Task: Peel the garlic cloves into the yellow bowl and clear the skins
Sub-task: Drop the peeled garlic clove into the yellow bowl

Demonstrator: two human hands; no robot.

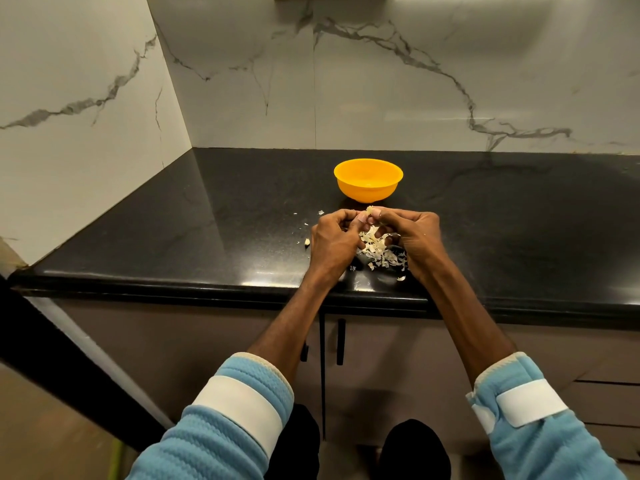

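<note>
A yellow bowl [368,181] stands on the black countertop [207,220], just beyond my hands. My left hand [333,239] and my right hand [417,237] meet over a pile of pale garlic skins [379,252]. Both pinch one garlic clove [371,211] between their fingertips, a little above the counter and just short of the bowl. A single loose clove [306,242] lies on the counter beside my left hand. What the bowl holds is hard to make out.
Small skin flakes [321,212] are scattered left of my hands. Marble walls close the counter at the back and on the left. The counter's front edge [173,282] runs just under my wrists, with cabinet doors below.
</note>
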